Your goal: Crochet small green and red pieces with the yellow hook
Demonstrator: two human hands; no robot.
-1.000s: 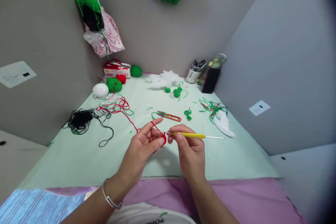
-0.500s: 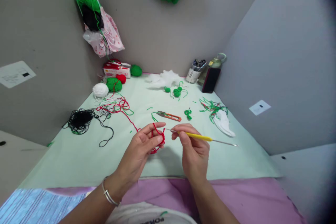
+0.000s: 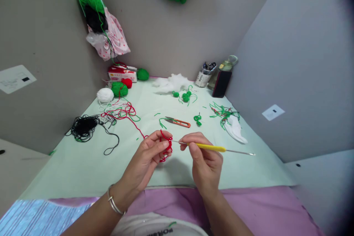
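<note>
Between thumb and fingers, my left hand (image 3: 148, 156) pinches a small red crochet piece (image 3: 169, 147), with red yarn looped over its index finger. A strand of that red yarn (image 3: 138, 128) trails back to a tangle on the left of the table. My right hand (image 3: 206, 164) is closed around the yellow handle of a crochet hook (image 3: 211, 147), held like a pen. The hook's left tip meets the top of the red piece; whether it passes through a stitch is too small to tell. Its other metal end sticks out to the right.
Orange thread snips (image 3: 179, 122) lie just beyond my hands, near green crochet bits (image 3: 197, 119). Black yarn (image 3: 84, 127) and yarn balls (image 3: 119, 89) are at left. White stuffing (image 3: 174, 82), a pen cup (image 3: 204, 77) and a phone (image 3: 222, 84) stand at the back. Yarn scraps (image 3: 221, 112) lie right.
The hook tip has come to the red piece, where a gap showed before. My left index finger has bent down, and the hook's far end has shifted slightly right and down.
</note>
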